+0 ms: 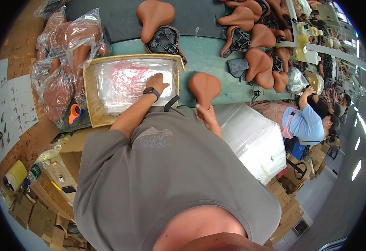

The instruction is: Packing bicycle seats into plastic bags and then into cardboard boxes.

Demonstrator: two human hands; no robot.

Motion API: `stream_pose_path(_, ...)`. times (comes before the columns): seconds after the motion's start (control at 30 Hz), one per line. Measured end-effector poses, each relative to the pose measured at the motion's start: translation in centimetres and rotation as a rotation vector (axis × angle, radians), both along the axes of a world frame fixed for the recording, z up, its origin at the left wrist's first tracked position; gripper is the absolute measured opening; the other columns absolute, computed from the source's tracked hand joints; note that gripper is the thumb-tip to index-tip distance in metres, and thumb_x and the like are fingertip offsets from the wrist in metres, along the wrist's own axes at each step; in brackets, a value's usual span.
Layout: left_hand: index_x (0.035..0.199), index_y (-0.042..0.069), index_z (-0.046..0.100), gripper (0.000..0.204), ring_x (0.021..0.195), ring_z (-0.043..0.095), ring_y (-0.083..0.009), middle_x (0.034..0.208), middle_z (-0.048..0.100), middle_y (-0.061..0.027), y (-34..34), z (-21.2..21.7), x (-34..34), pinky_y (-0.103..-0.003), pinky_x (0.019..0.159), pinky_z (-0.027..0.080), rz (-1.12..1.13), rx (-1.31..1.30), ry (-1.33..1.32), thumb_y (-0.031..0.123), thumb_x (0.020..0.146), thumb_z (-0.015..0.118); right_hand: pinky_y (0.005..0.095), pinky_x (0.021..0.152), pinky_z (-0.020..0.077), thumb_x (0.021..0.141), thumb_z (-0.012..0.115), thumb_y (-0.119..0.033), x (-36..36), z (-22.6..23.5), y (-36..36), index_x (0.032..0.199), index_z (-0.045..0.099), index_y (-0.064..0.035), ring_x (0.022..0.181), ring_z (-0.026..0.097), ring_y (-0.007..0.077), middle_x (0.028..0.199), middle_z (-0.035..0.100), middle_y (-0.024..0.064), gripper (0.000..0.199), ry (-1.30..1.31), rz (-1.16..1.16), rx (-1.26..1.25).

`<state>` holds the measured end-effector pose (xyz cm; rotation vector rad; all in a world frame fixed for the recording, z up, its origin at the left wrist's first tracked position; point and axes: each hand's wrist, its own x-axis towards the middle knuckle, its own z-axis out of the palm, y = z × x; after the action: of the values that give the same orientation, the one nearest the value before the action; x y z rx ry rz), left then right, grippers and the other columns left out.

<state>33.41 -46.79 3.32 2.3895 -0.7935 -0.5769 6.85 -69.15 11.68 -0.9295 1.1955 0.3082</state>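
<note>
My right hand (208,115) is closed around the narrow nose of a brown bicycle saddle (205,87), its wide end pointing away from me. My left hand (156,82), with a dark watch on the wrist, reaches into an open cardboard box (90,90). Its bent fingers press together on the top clear plastic bag (116,100) of a flat stack. Red print shows through the middle of the stack. The left fingertips are partly hidden.
Wrapped saddles (82,37) crowd the left of the green table (206,52), near an orange tape dispenser (75,113). Bare brown saddles (258,62) lie at the right, others (155,16) ahead. White-wrapped goods (250,138) stand beside me. A co-worker (310,123) is farther right.
</note>
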Motion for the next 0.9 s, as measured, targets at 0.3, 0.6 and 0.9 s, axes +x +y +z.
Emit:
stream_pose_path(0.3, 0.114, 0.006, 0.083, 0.024, 0.101, 0.076, -0.0275, 0.107, 0.08, -0.013, 4.6, -2.5, -1.8, -0.041, 0.088, 0.06, 0.168, -0.284, 0.361, 0.023, 0.107, 0.068, 0.0505, 0.106, 0.0569, 0.071, 0.1, -0.029, -3.1, -1.9, 4.2, 0.165, 0.032, -0.0012, 0.127, 0.07, 0.0458, 0.139, 0.071, 0.0276, 0.119, 0.315, 0.308, -1.046)
stream_pose_path(0.6, 0.123, 0.004, 0.073, 0.021, 0.11, 0.075, -0.0155, 0.12, 0.078, -0.007, 13.3, 12.6, -4.0, -0.03, 0.091, 0.059, 0.526, -0.785, 0.824, 0.015, 0.113, 0.058, 0.0452, 0.081, 0.0676, 0.093, 0.078, -0.01, -1.2, 16.5, 11.0, 0.16, 0.039, -0.0023, 0.107, 0.077, 0.0351, 0.122, 0.069, 0.0177, 0.078, -0.726, -0.265, 0.24)
stream_pose_path(0.9, 0.113, 0.006, 0.069, 0.016, 0.093, 0.066, -0.0165, 0.102, 0.07, -0.0033, 14.9, 13.7, -6.1, -0.035, 0.091, 0.056, 0.413, -1.13, 1.497, 0.014, 0.11, 0.056, 0.0452, 0.084, 0.0657, 0.094, 0.072, -0.001, 7.8, 10.0, 12.3, 0.158, 0.047, 0.0015, 0.112, 0.073, 0.0344, 0.147, 0.061, 0.0207, 0.068, -0.765, 0.247, 0.537)
